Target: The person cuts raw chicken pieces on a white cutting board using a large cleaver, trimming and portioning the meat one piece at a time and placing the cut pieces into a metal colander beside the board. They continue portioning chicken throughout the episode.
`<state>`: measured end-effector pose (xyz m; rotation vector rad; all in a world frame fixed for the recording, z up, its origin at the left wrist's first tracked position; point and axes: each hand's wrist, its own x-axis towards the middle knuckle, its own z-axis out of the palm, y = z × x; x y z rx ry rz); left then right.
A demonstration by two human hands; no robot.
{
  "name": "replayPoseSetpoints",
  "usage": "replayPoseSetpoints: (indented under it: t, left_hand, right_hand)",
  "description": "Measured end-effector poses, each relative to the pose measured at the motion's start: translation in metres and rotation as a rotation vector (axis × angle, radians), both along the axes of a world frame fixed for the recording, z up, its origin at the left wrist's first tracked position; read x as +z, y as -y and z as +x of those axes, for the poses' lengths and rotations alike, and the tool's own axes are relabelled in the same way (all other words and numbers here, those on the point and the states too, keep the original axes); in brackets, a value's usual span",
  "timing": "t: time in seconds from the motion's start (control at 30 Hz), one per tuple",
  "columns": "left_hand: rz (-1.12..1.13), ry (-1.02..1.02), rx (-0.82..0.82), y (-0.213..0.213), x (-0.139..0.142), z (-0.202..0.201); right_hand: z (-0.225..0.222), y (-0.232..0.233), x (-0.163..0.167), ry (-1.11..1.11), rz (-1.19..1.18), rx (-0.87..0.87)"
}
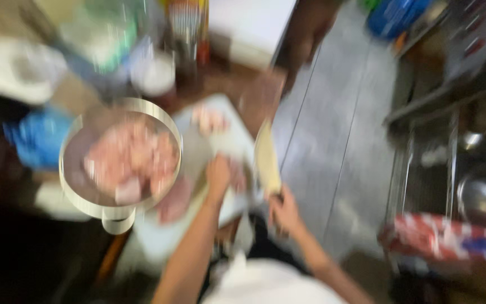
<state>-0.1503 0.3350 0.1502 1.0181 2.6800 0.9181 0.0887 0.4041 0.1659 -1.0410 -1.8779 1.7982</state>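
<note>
Down below me everything is smeared by motion blur, so shapes read better than details. My right hand [284,211] is curled tight around the handle of a knife [268,160], whose broad, pale, flat blade points up and away from me over the edge of the cutting board [229,141]. My left hand [218,175] rests on that board, fingers bent down onto a soft pink piece of raw meat [235,175]; whether it is gripping the piece or only pressing on it I cannot tell through the blur. The board is a pale, smooth, rounded-corner slab, and a second pinkish lump [209,119] lies at its far end.

Just beside the board on my left sits a round metal bowl [80,194] with a shiny, thin rim, and it is heaped with chunky, glistening pink meat pieces [130,160]. Something crumpled and blue [37,138], like a plastic bag, lies farther left of the bowl. Behind it stand blurred containers [153,73], one with a round whitish top. To my right the floor [338,146] shows grey, smooth tiles with thin joint lines, and beyond it a dark metal rack [451,141] holds rounded steel vessels.
</note>
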Motion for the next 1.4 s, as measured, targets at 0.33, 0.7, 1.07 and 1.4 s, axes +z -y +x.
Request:
replayPoseSetpoints:
  t: [0.33, 0.7, 1.07, 1.4]
  left_hand:
    - [0.365, 0.452, -0.119, 0.032, 0.055, 0.018]
    - [0.55, 0.701, -0.084, 0.046, 0.08, 0.019]
    - [0.121, -0.334, -0.194, 0.07, 0.006, 0.04]
    - [0.315, -0.215, -0.091, 0.08, -0.003, 0.056]
  right_hand:
    - [0.033, 0.0, 0.04, 0.026, -0.182, -0.035]
    - [0.029, -0.01, 0.045, 0.029, -0.232, -0.03]
    - [0.028, -0.001, 0.056, 0.191, -0.06, 0.137]
    - [0.015, 0.002, 0.094, 0.423, 0.503, 0.46]
